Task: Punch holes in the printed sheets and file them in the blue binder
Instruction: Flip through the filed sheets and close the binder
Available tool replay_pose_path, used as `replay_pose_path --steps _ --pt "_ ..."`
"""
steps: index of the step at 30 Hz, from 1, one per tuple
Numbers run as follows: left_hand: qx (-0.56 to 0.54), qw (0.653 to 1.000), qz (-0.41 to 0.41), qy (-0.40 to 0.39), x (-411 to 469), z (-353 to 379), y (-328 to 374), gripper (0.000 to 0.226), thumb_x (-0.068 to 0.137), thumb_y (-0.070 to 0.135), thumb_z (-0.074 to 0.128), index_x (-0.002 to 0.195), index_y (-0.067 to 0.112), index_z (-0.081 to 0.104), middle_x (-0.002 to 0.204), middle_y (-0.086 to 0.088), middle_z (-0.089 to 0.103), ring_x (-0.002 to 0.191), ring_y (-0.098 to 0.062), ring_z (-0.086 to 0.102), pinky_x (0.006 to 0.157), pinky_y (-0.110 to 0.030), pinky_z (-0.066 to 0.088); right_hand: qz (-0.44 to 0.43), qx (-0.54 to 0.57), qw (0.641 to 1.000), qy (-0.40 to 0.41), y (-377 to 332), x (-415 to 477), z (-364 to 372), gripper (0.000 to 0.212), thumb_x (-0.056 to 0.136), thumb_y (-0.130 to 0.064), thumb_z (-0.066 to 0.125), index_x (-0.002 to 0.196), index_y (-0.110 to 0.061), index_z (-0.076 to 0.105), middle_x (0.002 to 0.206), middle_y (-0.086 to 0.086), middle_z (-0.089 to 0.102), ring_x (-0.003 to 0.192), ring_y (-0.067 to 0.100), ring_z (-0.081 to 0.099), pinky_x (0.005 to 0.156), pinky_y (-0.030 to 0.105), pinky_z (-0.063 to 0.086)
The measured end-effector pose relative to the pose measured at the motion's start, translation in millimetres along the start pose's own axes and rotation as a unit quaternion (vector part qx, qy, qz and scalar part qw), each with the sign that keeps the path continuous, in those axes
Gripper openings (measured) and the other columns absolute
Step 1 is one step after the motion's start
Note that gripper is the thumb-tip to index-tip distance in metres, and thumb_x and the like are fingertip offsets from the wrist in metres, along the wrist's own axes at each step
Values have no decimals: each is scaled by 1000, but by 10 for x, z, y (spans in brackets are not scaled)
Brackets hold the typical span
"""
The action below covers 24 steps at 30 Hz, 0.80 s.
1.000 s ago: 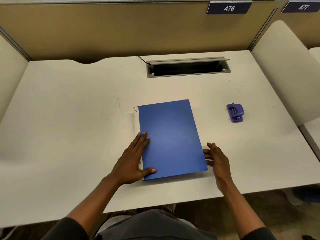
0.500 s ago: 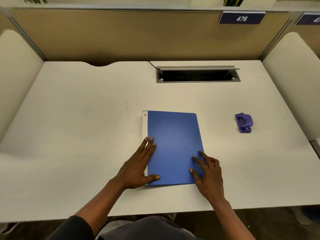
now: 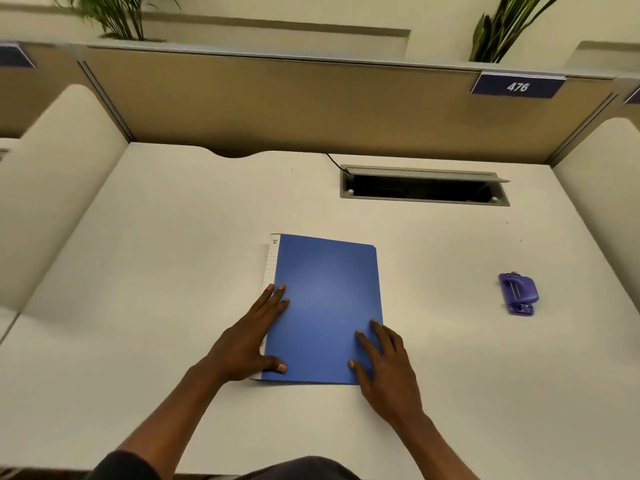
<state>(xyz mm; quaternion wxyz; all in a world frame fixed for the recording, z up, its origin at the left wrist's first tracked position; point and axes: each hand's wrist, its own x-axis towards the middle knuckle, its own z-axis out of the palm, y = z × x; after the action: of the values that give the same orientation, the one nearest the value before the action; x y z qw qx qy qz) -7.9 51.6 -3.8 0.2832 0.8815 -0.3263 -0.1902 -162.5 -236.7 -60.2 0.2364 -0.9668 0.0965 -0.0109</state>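
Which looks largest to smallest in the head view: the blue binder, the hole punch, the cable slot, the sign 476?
1. blue binder
2. cable slot
3. sign 476
4. hole punch
The sign is farther from the camera than the punch, so the order of these two is unsure.

Right hand [image 3: 384,367] moved from binder's [image 3: 327,306] right edge onto cover; cover apparently pressed flat.

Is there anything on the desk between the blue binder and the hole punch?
Nothing: in the head view, bare desk separates the blue binder from the hole punch.
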Motion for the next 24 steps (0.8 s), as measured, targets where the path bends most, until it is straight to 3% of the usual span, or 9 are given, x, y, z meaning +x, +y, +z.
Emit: replay_pose_path --steps 8,11,15,19,24 --pt "21 998 -56 20 178 -486 -623 121 77 40 90 165 35 8 172 23 -16 158 0 -23 117 -29 39 -45 -51 994 -84 -538 834 231 74 97 -66 20 163 -32 28 174 -5 7 161 22 12 112 39 49" --pt "42 996 -77 19 316 -727 -849 119 80 34 89 166 32 7 173 17 -16 159 -7 -23 123 -33 33 -58 -58 991 -101 -749 1208 304 72 100 -65 24 163 -30 28 175 -1 9 161 25 14 111 41 48" --pt "85 991 -105 10 530 -1043 -1153 117 83 31 87 167 27 6 173 12 -18 160 -16 -24 126 -37 27 -71 -66 985 -141 -1014 1694 375 69 106 -58 35 166 -30 15 175 -1 -4 162 24 2 123 40 34" --pt "117 986 -120 3 770 -1345 -1376 117 84 25 86 167 22 4 171 9 -20 157 -17 -26 127 -39 24 -84 -70 982 -157 -1254 2118 426 70 107 -57 37 166 -28 14 175 2 -4 162 25 0 127 39 22" --pt "148 980 -131 -13 1070 -1673 -1652 116 83 21 86 167 18 5 169 9 -20 158 -19 -23 128 -41 23 -112 -102 973 -175 -1431 2572 404 74 105 -64 28 166 -28 8 175 5 -7 162 28 -1 129 40 9"
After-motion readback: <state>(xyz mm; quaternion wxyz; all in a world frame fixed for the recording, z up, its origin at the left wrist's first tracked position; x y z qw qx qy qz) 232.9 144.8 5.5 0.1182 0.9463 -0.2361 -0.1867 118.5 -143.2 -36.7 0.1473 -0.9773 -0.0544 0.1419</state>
